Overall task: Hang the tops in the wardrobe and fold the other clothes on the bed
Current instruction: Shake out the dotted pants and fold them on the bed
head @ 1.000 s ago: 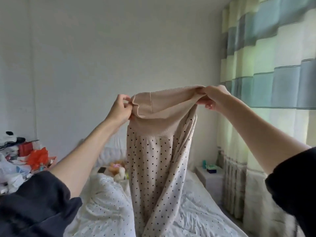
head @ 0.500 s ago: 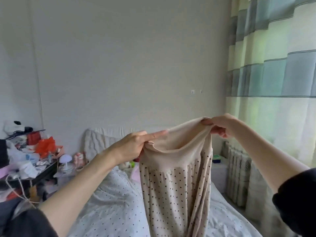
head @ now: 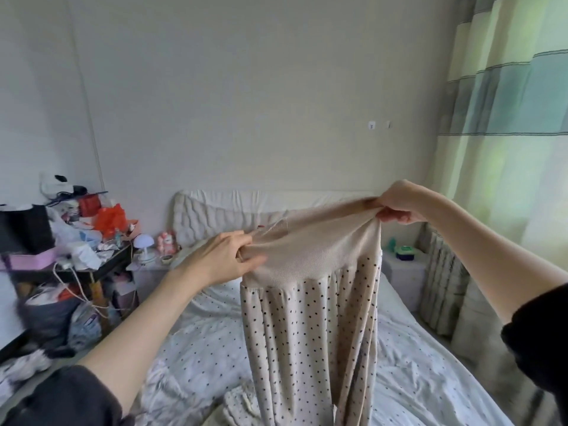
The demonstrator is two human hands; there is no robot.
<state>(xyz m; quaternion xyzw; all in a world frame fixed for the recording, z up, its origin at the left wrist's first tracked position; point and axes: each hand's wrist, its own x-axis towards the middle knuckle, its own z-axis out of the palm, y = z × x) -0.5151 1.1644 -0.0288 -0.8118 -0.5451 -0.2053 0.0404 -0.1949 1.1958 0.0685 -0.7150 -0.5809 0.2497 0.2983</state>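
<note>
A beige garment with black polka dots (head: 310, 339) and a plain ribbed beige waistband hangs in the air over the bed (head: 430, 379). My left hand (head: 227, 256) grips the waistband's left end, fingers curled into the fabric. My right hand (head: 396, 204) pinches the right end, held higher, so the band stretches and slopes up to the right. The garment's lower part drops out of view at the bottom edge. Another pale dotted cloth (head: 239, 404) lies crumpled on the bed below it.
A cluttered black side table (head: 101, 265) with bags, boxes and cables stands at the left. A small white nightstand (head: 402, 272) sits at the right of the padded white headboard (head: 215, 210). Striped curtains (head: 507, 149) cover the right side.
Both hands have lowered the garment from head height to chest height, and the view has tipped down. My left hand has shifted from a pointing finger to a full grip on the waistband.
</note>
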